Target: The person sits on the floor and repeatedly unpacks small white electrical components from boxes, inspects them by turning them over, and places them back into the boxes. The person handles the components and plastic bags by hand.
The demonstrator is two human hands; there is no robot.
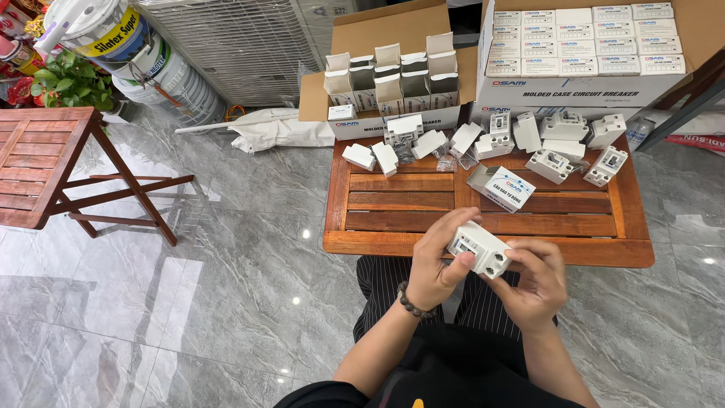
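Both hands hold one white plastic switch unit (479,248) just in front of the low wooden slatted table (483,245). My left hand (436,262), with a bead bracelet on its wrist, grips the unit's left end. My right hand (537,280) supports its right end from below. On the table ahead lies a small open white carton (501,187) on its side. Beyond it, several more white switch units (549,165) are scattered along the table's far edge.
An open cardboard box (393,83) with small open cartons stands behind the table at left, and a larger box (581,53) of stacked white cartons at right. A second wooden table (41,162) stands far left, with paint buckets (132,53) and a plant (72,83) behind it.
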